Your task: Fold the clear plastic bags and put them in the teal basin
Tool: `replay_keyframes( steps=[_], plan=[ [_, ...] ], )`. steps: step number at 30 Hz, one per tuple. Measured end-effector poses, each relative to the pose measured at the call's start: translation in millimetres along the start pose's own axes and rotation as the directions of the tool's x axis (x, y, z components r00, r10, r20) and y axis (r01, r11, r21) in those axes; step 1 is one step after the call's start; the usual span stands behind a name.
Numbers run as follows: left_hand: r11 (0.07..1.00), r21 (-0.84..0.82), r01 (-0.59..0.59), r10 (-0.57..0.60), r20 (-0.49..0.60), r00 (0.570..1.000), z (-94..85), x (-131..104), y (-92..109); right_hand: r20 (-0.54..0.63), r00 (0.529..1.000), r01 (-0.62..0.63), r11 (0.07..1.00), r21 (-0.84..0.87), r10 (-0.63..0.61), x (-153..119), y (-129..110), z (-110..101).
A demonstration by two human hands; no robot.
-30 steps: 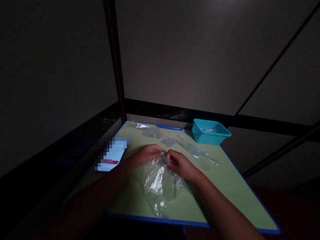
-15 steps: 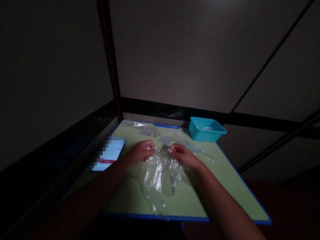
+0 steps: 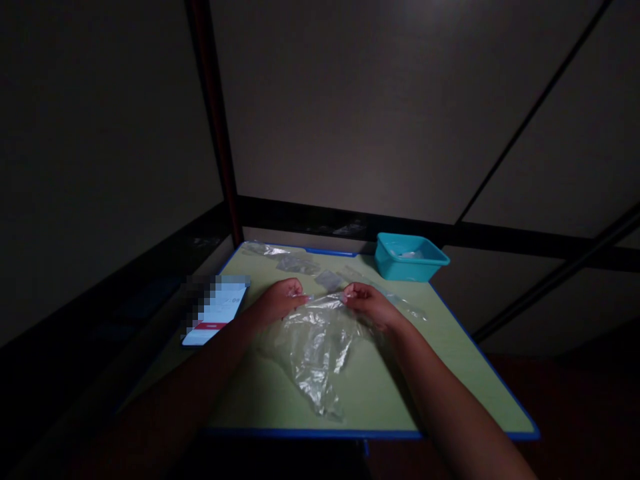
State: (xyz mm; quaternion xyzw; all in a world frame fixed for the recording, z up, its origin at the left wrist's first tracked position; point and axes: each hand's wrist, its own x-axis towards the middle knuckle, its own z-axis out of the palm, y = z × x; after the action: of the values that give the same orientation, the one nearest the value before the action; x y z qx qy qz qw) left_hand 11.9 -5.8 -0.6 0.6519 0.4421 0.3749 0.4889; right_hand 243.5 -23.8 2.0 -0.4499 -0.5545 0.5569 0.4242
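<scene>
A clear plastic bag (image 3: 320, 347) hangs crumpled between my two hands, its lower end trailing toward the table's near edge. My left hand (image 3: 286, 297) pinches its upper edge on the left, thumb against curled fingers. On the right, my right hand (image 3: 365, 303) grips the same edge in a similar pinch. The edge between them is drawn fairly straight. Just beyond my hands, a small flat clear packet (image 3: 328, 279) lies on the table.
The green table (image 3: 465, 373) has a blue rim. A lit phone (image 3: 220, 310) lies at the left, beside my left forearm. A turquoise basket (image 3: 411, 267) with something pale inside stands at the back right. More clear plastic pieces (image 3: 297, 266) lie along the back. Walls stand close behind and left.
My hands have moved slightly apart, stretching the bag's upper edge between them. The bag's lower end has drawn back from the table's near edge.
</scene>
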Motion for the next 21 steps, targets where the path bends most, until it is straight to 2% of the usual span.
replay_keyframes(
  steps=[2,6,8,11,14,17,19,21],
  plan=[
    [0.999,0.046,0.009,-0.010,0.007,1.000,-1.2,0,0,0.013,0.999,-0.043,0.999,0.000,0.043,1,1,-2],
    [0.996,0.090,0.000,-0.008,0.092,0.996,-0.5,-2,3,0.118,0.989,-0.115,0.972,0.206,0.092,0,0,1],
    [0.993,0.114,-0.006,-0.008,0.126,0.992,0.0,-2,3,0.140,0.987,-0.112,0.956,0.271,0.075,0,-1,3],
    [0.988,0.155,-0.006,-0.015,0.132,0.991,-0.8,0,0,0.118,0.993,-0.054,0.968,0.246,0.026,2,0,0],
    [0.976,0.217,0.000,-0.015,0.070,0.997,-3.3,2,-2,0.016,1.000,0.003,0.994,0.108,-0.005,6,5,-6],
    [0.964,0.267,0.008,-0.011,0.008,1.000,-5.4,2,-1,-0.116,0.990,0.069,0.989,-0.134,-0.084,12,12,-12],
    [0.956,0.294,0.012,-0.009,-0.012,1.000,-6.1,2,-2,-0.178,0.964,0.119,0.918,-0.378,-0.198,13,14,-14],
    [0.948,0.318,0.024,-0.016,-0.028,0.999,-6.6,2,-4,-0.217,0.926,0.120,0.783,-0.610,-0.311,13,14,-16]
  ],
)
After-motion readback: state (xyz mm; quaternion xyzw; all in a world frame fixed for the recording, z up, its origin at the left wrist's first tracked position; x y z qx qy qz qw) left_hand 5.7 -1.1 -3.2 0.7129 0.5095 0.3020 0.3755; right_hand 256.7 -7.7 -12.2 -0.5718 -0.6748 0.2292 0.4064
